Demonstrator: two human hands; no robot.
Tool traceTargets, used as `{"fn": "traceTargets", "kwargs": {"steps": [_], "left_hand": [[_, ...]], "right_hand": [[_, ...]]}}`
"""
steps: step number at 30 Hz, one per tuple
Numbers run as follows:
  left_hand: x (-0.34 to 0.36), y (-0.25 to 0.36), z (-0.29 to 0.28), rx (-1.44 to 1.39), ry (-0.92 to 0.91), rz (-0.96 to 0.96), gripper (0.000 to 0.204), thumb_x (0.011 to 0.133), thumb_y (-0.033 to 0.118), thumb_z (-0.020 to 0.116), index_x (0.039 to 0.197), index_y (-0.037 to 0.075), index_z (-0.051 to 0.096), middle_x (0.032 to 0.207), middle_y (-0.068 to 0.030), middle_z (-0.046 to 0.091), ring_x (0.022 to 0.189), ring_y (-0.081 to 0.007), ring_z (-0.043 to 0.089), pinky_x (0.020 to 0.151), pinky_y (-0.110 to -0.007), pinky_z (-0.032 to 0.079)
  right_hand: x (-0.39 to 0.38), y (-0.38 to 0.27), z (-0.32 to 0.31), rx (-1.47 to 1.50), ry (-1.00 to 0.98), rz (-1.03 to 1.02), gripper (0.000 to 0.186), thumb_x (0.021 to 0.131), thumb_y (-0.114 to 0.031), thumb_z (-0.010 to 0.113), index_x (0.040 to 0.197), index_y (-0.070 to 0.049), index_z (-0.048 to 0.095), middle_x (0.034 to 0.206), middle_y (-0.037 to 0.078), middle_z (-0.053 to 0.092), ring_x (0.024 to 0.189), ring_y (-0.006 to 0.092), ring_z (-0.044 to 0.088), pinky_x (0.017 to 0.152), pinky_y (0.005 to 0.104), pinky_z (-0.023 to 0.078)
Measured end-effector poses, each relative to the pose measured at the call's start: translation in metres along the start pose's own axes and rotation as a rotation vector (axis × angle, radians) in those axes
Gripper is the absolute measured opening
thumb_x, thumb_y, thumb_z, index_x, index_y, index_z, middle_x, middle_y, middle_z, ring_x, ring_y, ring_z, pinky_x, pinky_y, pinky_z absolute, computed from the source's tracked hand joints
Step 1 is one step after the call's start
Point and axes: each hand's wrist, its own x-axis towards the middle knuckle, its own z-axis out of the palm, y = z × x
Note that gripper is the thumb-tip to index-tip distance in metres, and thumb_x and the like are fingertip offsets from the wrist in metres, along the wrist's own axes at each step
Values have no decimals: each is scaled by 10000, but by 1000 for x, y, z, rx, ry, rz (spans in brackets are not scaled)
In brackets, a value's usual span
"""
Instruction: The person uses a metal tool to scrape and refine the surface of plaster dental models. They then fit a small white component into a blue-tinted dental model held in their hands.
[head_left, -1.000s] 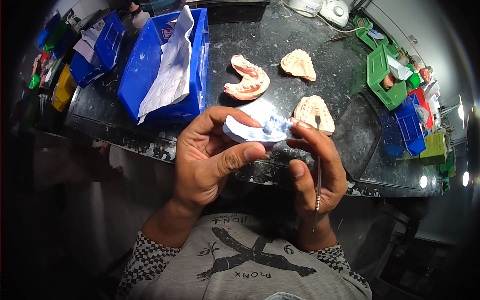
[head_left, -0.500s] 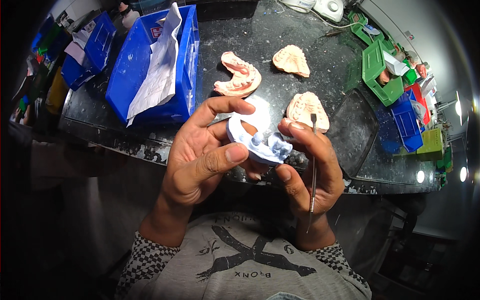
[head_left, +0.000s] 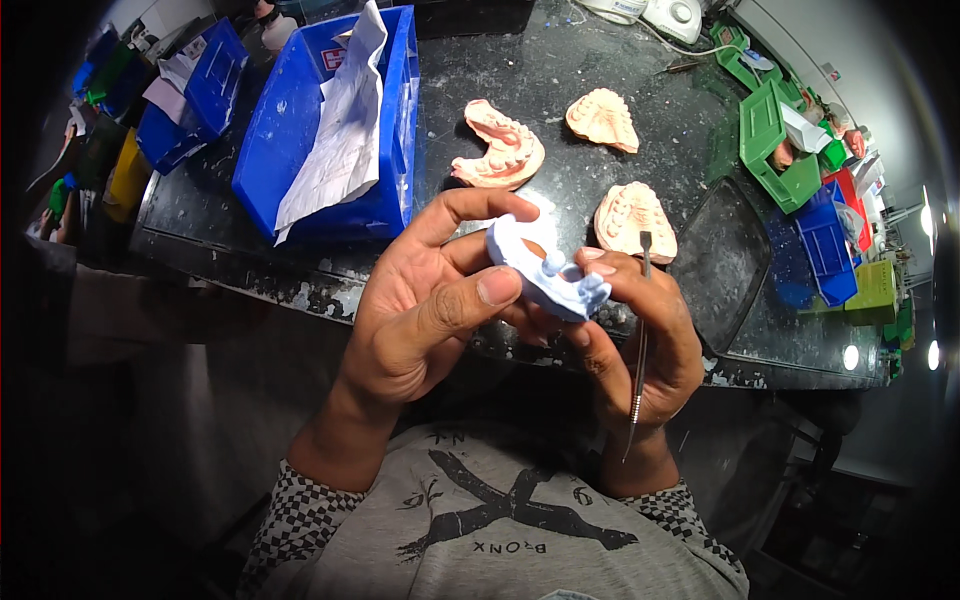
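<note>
A pale blue, horseshoe-shaped dental model is held up in front of me, tilted, with raised tooth shapes along its edge. My left hand grips its left side between thumb and fingers, the index finger arched over the top. At the model's right end, the thumb and index finger of my right hand pinch it. A slim metal dental carver with a flat dark tip is also kept in my right hand, lying upright across the fingers. Just beyond the right fingertips sits a pinkish plaster dental cast on the bench.
Two more plaster casts, one an open arch and one palate-shaped, lie farther back on the black bench. A blue bin with paper stands left. A dark tray and green bins are at right.
The whole scene has shifted a little to the right in the view. The blue model has been turned between my fingers, so its right end looks different. Both hands still hold it.
</note>
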Motion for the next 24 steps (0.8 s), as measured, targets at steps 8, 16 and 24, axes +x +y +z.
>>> {"fn": "traceTargets", "kwargs": {"steps": [8, 16, 24], "left_hand": [[4, 1, 0, 86, -62, 41, 623, 896, 139, 665, 1394, -122, 396, 1089, -204, 671, 1052, -216, 660, 1001, -335, 491], [3, -4, 5, 157, -1, 77, 564, 864, 16, 650, 1384, -79, 454, 1196, -231, 661, 1150, -251, 641, 1027, -365, 488], [1, -5, -1, 162, -3, 45, 542, 877, 79, 667, 1343, -114, 471, 1138, -261, 677, 1093, -251, 670, 1006, -358, 502]], "right_hand": [[3, 6, -6, -99, 18, -113, 430, 724, 17, 801, 1137, -40, 697, 1153, 145, 693, 1177, 310, 608, 1033, 433, 448], [0, 4, 3, -7, 91, -70, 436, 712, 51, 796, 1129, -25, 691, 1246, 196, 634, 1214, 322, 582, 963, 390, 515], [-3, 8, -3, -71, 83, -102, 408, 684, 47, 805, 1070, -46, 710, 1165, 158, 662, 1112, 281, 615, 920, 364, 512]]}}
